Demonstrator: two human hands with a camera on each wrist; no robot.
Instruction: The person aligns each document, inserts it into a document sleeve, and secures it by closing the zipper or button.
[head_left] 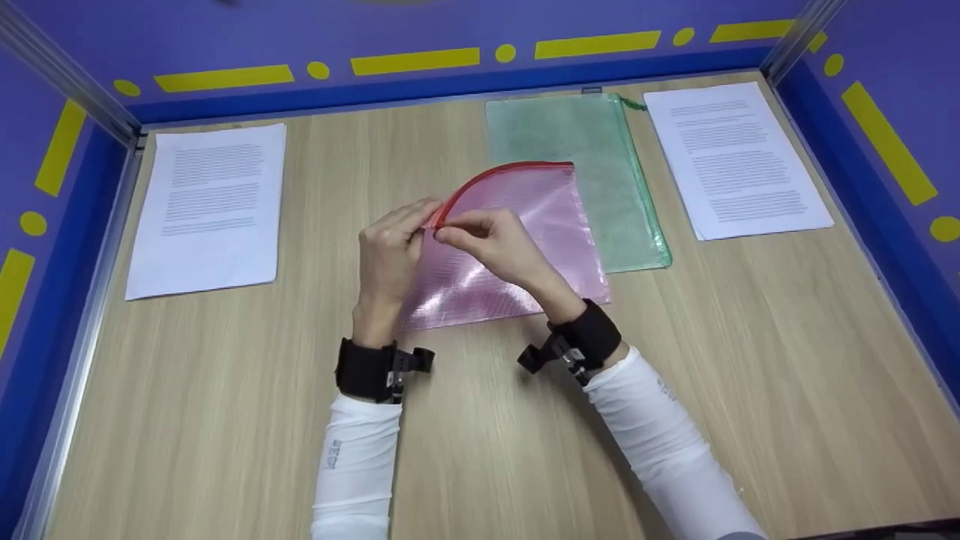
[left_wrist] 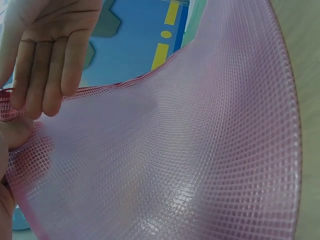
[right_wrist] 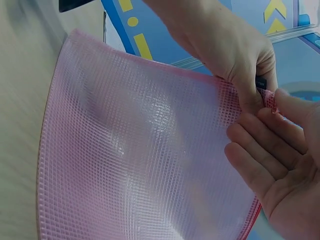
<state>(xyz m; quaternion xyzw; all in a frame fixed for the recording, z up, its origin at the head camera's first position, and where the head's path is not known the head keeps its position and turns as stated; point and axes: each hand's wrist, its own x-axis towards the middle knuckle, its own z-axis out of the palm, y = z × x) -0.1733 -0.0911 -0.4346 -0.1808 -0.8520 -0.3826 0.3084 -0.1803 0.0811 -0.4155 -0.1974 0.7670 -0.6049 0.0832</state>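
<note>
A pink mesh zipper pouch (head_left: 517,247) with a red zipper edge is raised at its left corner, the edge bowing up in an arc. My left hand (head_left: 390,244) grips that corner, thumb and fingers pinching the mesh in the right wrist view. Close beside it, my right hand (head_left: 499,238) pinches the end of the zipper edge between thumb and index finger. The other fingers of the right hand (right_wrist: 285,160) extend along the mesh. A small dark tab (right_wrist: 260,82) shows by the left fingers; the zipper pull itself is hidden.
A green mesh zipper pouch (head_left: 630,217) lies partly beneath the pink one on the wooden table (head_left: 480,420). Printed paper stacks lie at left (head_left: 210,217) and right (head_left: 739,161). Blue panels (head_left: 420,82) with yellow marks border the back and sides.
</note>
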